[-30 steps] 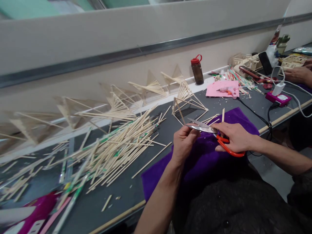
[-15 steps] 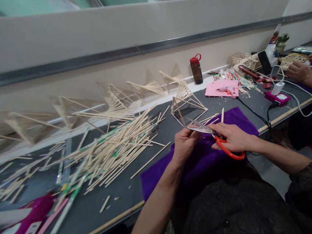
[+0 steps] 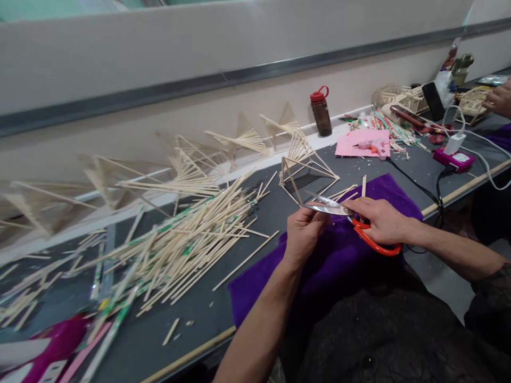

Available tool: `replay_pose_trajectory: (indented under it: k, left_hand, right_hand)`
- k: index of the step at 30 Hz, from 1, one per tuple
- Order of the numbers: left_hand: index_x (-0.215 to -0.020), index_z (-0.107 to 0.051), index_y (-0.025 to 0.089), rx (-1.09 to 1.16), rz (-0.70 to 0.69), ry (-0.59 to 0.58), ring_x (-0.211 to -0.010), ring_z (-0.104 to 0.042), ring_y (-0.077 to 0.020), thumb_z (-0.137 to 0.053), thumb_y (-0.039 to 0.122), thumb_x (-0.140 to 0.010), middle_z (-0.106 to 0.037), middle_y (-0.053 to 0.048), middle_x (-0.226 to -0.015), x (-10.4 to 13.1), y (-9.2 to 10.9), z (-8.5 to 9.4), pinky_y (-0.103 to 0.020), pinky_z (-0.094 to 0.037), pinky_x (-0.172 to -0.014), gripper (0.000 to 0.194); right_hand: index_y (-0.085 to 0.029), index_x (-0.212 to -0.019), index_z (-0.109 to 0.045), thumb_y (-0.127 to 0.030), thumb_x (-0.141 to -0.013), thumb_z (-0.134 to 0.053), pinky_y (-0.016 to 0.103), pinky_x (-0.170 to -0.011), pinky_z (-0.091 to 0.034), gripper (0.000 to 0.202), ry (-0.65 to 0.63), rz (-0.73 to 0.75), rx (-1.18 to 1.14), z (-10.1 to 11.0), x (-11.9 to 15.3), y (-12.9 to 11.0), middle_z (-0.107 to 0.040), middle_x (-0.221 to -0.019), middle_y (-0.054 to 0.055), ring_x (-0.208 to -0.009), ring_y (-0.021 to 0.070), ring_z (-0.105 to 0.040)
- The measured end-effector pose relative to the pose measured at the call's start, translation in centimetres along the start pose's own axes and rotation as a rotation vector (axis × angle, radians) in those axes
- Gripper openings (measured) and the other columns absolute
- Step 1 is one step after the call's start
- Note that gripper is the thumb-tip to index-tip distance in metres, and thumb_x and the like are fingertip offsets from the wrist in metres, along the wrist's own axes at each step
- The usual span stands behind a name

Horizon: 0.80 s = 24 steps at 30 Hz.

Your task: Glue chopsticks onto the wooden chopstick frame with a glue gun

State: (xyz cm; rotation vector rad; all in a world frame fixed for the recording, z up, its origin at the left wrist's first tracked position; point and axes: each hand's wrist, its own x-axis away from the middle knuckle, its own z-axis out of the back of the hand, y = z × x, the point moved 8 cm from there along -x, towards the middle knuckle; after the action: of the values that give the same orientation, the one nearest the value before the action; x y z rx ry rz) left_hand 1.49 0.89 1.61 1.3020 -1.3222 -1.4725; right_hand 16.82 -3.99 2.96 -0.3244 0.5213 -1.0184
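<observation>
My right hand (image 3: pixel 383 219) grips a pair of scissors (image 3: pixel 333 208) with orange-red handles, its blades parted and pointing left. The lower blade lies at the fingertips of my left hand (image 3: pixel 302 234), which are pinched together. Whatever is between those fingers is hidden or too small to name. Both hands are over a purple cloth (image 3: pixel 259 284) at the table's front edge. Just beyond them stands a frame of thin wooden sticks (image 3: pixel 307 165), and a few loose sticks (image 3: pixel 346 192) lie behind the scissors.
A large heap of wooden sticks (image 3: pixel 199 244) spreads to the left, with stick structures (image 3: pixel 187 178) along the wall. Farther right are a red-capped bottle (image 3: pixel 320 114), a pink glue gun (image 3: pixel 373 147) on pink paper, a purple power strip (image 3: pixel 454 159) with cables, and another person's hand (image 3: pixel 500 99).
My hands and the scissors stay almost in place, the blades looking slightly wider apart. At the far right, the other person's hand has shifted right, away from a wooden stick structure.
</observation>
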Motion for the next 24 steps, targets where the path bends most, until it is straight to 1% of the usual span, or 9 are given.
replay_pose_trajectory:
  k: [5,8,11,14,16,20,24]
  left_hand:
    - [-0.072,-0.067,0.017,0.006,0.043,0.035,-0.040,-0.039,-0.0057,-0.080,0.030,-0.062,-0.057,0.006,-0.050,-0.09,0.26,-0.09,-0.019,-0.029,-0.040,0.021]
    - [-0.070,-0.065,0.018,0.042,0.062,0.075,-0.038,-0.038,-0.0059,-0.080,0.031,-0.060,-0.056,0.006,-0.048,-0.12,0.27,0.10,-0.019,-0.028,-0.039,0.022]
    - [-0.070,-0.065,0.018,0.042,0.039,0.093,-0.039,-0.040,-0.0066,-0.079,0.031,-0.062,-0.057,0.005,-0.049,-0.11,0.39,0.42,-0.019,-0.028,-0.040,0.021]
    - [-0.071,-0.068,0.017,0.010,-0.001,0.081,-0.041,-0.041,-0.0067,-0.078,0.032,-0.064,-0.059,0.004,-0.051,-0.02,0.56,0.63,-0.020,-0.030,-0.042,0.019]
    - [-0.072,-0.070,0.017,-0.008,-0.003,0.066,-0.043,-0.042,-0.0070,-0.077,0.034,-0.066,-0.060,0.003,-0.052,0.05,0.41,0.69,-0.020,-0.030,-0.043,0.020]
    - [-0.074,-0.073,0.017,-0.034,-0.016,0.032,-0.048,-0.048,-0.0091,-0.077,0.039,-0.069,-0.061,0.002,-0.055,0.17,0.08,0.57,-0.020,-0.036,-0.047,0.023]
    - [-0.075,-0.074,0.018,-0.061,-0.049,0.025,-0.054,-0.053,-0.0113,-0.076,0.038,-0.071,-0.064,0.001,-0.060,0.30,0.09,0.50,-0.022,-0.043,-0.054,0.021]
  right_hand:
    - [-0.022,-0.130,-0.056,-0.022,-0.085,-0.058,0.038,-0.084,-0.049,0.046,0.047,-0.004,0.002,0.11,-0.31,0.20,-0.068,-0.115,0.010,-0.102,0.0240,-0.062]
    - [-0.021,-0.125,-0.057,-0.024,-0.084,-0.059,0.037,-0.080,-0.049,0.041,0.079,-0.013,0.010,0.11,-0.41,0.16,-0.068,-0.113,0.010,-0.097,0.0230,-0.062]
    - [-0.020,-0.122,-0.058,-0.029,-0.083,-0.063,0.036,-0.077,-0.049,0.040,0.088,-0.019,0.010,0.16,-0.42,-0.04,-0.069,-0.111,0.010,-0.092,0.0220,-0.063]
    - [-0.019,-0.121,-0.058,-0.039,-0.079,-0.070,0.038,-0.080,-0.049,0.048,0.076,-0.010,0.010,0.33,-0.31,-0.34,-0.069,-0.114,0.011,-0.094,0.0235,-0.063]
    - [-0.019,-0.123,-0.058,-0.044,-0.077,-0.072,0.040,-0.081,-0.049,0.055,0.063,-0.006,0.014,0.47,-0.19,-0.45,-0.068,-0.115,0.012,-0.096,0.0252,-0.063]
    - [-0.018,-0.130,-0.055,-0.048,-0.077,-0.071,0.041,-0.080,-0.050,0.063,0.019,0.001,-0.012,0.47,0.06,-0.57,-0.068,-0.114,0.012,-0.094,0.0256,-0.063]
    - [-0.016,-0.134,-0.052,-0.050,-0.079,-0.070,0.040,-0.078,-0.051,0.067,-0.030,0.003,-0.051,0.20,0.14,-0.59,-0.067,-0.110,0.013,-0.087,0.0242,-0.062]
